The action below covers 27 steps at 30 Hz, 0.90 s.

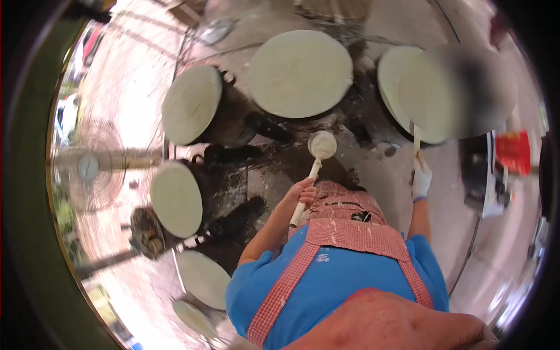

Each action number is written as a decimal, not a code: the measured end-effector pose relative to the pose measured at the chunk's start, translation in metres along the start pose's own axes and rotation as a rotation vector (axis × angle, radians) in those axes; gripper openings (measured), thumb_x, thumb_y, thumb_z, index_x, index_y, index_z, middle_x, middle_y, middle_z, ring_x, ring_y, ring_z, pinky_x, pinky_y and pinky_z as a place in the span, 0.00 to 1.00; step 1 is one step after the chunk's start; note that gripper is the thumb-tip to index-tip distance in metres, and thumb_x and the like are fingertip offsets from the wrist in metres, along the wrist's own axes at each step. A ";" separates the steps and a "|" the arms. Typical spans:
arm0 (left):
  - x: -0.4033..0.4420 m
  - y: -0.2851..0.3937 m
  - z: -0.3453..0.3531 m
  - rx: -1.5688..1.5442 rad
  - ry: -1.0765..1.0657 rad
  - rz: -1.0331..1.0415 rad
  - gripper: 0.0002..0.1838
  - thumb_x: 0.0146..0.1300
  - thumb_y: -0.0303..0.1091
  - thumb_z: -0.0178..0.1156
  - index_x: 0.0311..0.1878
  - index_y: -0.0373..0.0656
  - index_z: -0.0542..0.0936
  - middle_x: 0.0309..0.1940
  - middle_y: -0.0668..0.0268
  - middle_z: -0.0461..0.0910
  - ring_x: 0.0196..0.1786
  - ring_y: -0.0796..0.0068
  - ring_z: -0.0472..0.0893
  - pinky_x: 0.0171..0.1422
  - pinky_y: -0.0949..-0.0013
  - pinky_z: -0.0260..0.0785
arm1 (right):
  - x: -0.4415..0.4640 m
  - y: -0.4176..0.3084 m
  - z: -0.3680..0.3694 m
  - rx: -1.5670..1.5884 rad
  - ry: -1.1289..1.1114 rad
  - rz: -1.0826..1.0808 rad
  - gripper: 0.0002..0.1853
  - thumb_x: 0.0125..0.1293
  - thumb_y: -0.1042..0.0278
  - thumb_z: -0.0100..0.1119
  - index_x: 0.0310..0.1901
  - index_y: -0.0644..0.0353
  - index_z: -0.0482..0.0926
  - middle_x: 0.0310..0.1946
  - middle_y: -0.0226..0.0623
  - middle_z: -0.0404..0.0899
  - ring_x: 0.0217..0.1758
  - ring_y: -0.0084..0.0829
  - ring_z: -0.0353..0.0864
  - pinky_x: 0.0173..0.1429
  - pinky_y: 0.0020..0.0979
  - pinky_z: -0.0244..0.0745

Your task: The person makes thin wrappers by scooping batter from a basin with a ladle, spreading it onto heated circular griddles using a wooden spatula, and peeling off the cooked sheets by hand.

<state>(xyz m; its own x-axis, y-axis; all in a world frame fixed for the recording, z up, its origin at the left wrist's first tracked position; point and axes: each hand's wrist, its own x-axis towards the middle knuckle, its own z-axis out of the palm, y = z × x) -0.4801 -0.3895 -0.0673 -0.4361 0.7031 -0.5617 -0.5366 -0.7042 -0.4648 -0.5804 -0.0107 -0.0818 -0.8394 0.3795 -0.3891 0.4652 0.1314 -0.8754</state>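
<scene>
My left hand (298,195) is wrapped round the long pale handle of a ladle (322,145), whose round bowl holds whitish batter. The bowl hangs over the dark floor in front of my apron. A white glove covers my right hand (421,182), closed round a thin pale stick (416,138). Its far end reaches a large pale round sheet (431,96) that overlaps the right griddle (392,79); whether the stick goes under the sheet I cannot tell. Part of that sheet is blurred grey. In front of me stands the middle griddle (301,73), covered in a pale, smooth layer.
More pale-topped round griddles stand at the left: an upper one (192,105), a middle one (177,198) and a lower one (203,280). Dark pipe-like parts (233,154) run between them. A fan (88,167) stands far left. A red bag-like thing (513,153) is at right.
</scene>
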 end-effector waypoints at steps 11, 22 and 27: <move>-0.009 -0.049 -0.043 -0.223 -0.105 0.404 0.04 0.65 0.37 0.49 0.40 0.52 0.67 0.12 0.75 0.56 0.10 0.87 0.56 0.08 0.83 0.50 | 0.002 -0.038 0.053 -0.143 -0.522 -0.049 0.24 0.58 0.64 0.56 0.57 0.58 0.69 0.15 0.21 0.64 0.11 0.12 0.56 0.13 0.17 0.50; -0.038 -0.104 -0.096 -0.422 -0.255 0.685 0.05 0.63 0.36 0.51 0.39 0.53 0.66 0.12 0.76 0.55 0.10 0.88 0.56 0.08 0.84 0.48 | 0.010 -0.039 0.163 -0.291 -0.851 -0.472 0.18 0.59 0.61 0.56 0.48 0.61 0.75 0.13 0.22 0.63 0.10 0.13 0.58 0.12 0.19 0.52; -0.078 -0.118 -0.142 -0.476 -0.242 0.800 0.05 0.63 0.36 0.51 0.38 0.53 0.65 0.12 0.76 0.55 0.11 0.89 0.55 0.08 0.85 0.48 | -0.074 -0.046 0.238 -0.558 -1.067 -0.681 0.21 0.58 0.62 0.55 0.51 0.63 0.73 0.24 0.30 0.74 0.25 0.22 0.71 0.30 0.23 0.65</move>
<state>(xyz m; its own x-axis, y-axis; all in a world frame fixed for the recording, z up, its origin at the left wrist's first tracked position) -0.2802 -0.3752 -0.0658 -0.7114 -0.0391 -0.7017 0.3109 -0.9130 -0.2643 -0.6065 -0.2627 -0.0808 -0.6332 -0.7514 -0.1857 -0.2825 0.4478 -0.8483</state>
